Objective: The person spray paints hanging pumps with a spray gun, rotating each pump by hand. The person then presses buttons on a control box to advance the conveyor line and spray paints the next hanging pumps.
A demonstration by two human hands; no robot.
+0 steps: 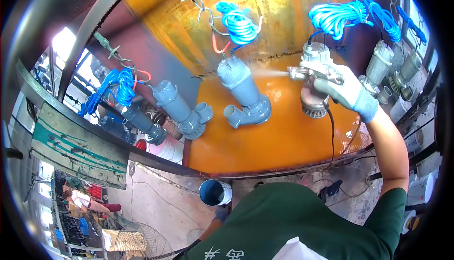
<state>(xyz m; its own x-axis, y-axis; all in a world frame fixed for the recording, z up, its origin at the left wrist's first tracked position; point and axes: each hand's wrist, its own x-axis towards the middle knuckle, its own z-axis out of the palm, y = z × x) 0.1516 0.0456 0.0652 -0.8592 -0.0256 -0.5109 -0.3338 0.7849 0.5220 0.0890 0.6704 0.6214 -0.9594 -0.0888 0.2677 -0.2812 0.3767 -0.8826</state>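
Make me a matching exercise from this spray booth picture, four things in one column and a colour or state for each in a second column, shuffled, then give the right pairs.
Things:
1. spray gun
2. pump in the middle
3. cable coil above the pump in the middle
4. bucket on the floor

Colour or state:
A. blue, bundled and hanging
B. held in the gloved right hand, putting out a mist
C. blue inside, standing open
D. grey, hanging on a hook

Pairs: 1-B, 2-D, 3-A, 4-C
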